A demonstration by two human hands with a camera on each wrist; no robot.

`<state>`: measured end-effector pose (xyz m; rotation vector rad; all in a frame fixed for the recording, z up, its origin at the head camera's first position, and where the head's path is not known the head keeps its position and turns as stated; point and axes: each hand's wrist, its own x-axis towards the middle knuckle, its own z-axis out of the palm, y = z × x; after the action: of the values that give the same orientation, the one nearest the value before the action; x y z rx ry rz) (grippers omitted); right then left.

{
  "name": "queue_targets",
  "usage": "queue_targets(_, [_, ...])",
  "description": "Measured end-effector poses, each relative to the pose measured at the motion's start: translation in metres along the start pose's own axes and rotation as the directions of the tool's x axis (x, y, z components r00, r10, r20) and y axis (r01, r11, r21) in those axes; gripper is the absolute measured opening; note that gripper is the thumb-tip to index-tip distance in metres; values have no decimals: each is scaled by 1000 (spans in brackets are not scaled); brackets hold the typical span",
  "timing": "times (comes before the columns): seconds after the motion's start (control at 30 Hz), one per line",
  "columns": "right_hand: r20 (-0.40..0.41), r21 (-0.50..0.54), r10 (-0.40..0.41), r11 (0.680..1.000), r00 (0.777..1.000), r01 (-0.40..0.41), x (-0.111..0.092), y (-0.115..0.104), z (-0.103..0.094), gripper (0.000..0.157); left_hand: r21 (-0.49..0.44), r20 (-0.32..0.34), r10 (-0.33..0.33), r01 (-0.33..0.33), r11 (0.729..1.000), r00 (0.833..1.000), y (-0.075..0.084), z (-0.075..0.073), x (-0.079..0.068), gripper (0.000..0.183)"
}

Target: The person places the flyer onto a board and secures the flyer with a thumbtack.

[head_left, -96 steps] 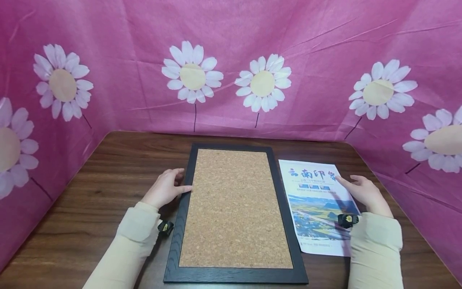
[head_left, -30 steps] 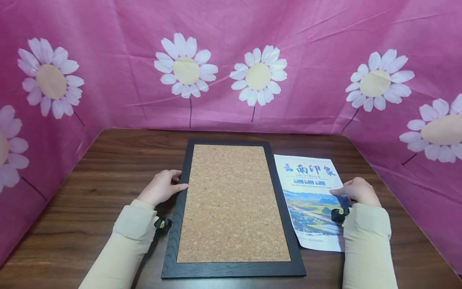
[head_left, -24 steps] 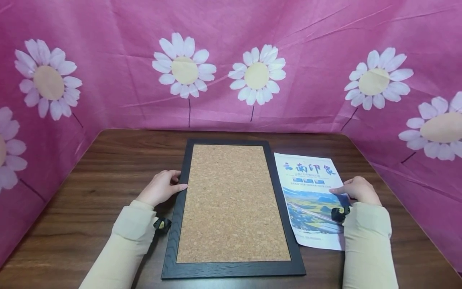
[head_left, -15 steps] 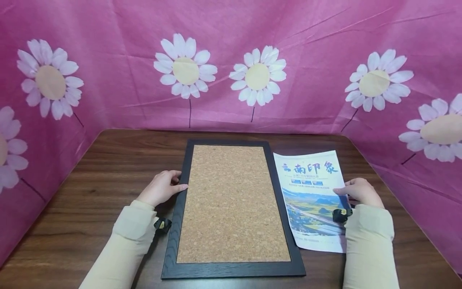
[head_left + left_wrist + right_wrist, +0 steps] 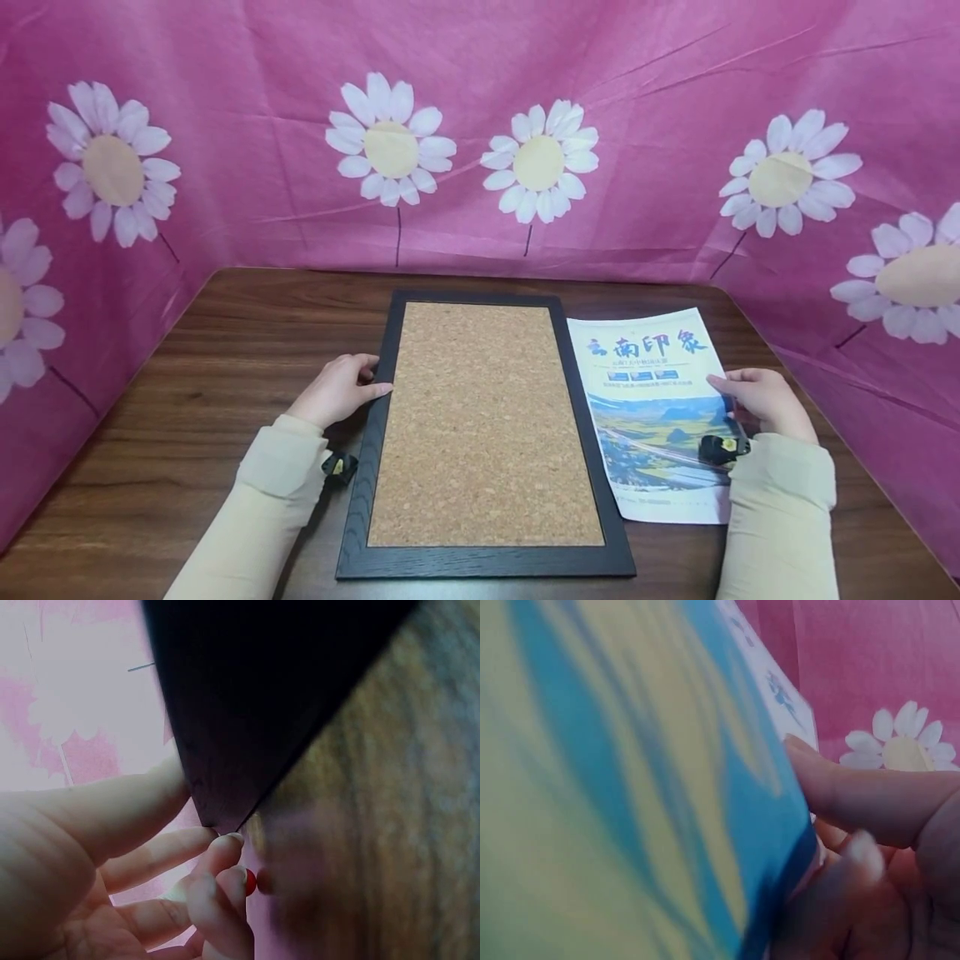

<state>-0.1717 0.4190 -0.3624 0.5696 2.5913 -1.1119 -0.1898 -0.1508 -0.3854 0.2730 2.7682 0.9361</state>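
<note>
A cork board in a black wooden frame lies in the middle of the table. My left hand grips its left side, thumb on the frame and fingers at the outer edge; the left wrist view shows the fingertips curled by the frame's edge. A small round red thing shows beside those fingertips. To the board's right is a printed poster with purple characters above a landscape picture. My right hand pinches the poster's right edge, thumb on the printed face and fingers behind. That edge is bent up, and the wrist camera covers part of the picture.
The brown wooden table extends around the board and poster. Behind it and along both sides hangs a pink cloth printed with white daisies. The poster's left edge lies right along the board's frame.
My right hand has gone from lying spread at the poster's right side to pinching that edge, which is now raised. My left hand has stayed on the frame.
</note>
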Motion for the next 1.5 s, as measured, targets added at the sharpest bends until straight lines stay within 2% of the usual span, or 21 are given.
queue_targets(0.27, [-42, 123, 3, 992, 999, 2, -3, -8, 2, 57, 6, 4, 1, -1, 1000, 1000, 1, -1, 1, 57])
queue_targets(0.5, [-72, 186, -74, 979, 995, 86, -6, -28, 12, 63, 9, 4, 4, -4, 1000, 1000, 0, -1, 0, 57])
queue_targets(0.73, [-37, 204, -153, 966, 988, 157, -3, -53, 34, 56, 6, 11, 3, -3, 1000, 1000, 0, -2, 1, 57])
queue_targets(0.97, [10, 280, -199, 941, 980, 188, 0, -64, 53, 52, 6, 12, 2, -2, 1000, 1000, 0, -2, 0, 57])
queue_targets(1.27, [87, 370, -266, 903, 960, 217, -1, -77, 71, 34, -6, 20, -16, 16, 1000, 1000, 0, -3, -1, 59])
queue_targets(1.5, [151, 420, -316, 879, 937, 228, -3, -88, 84, 31, -19, 20, -29, 29, 999, 999, -1, -4, 0, 59])
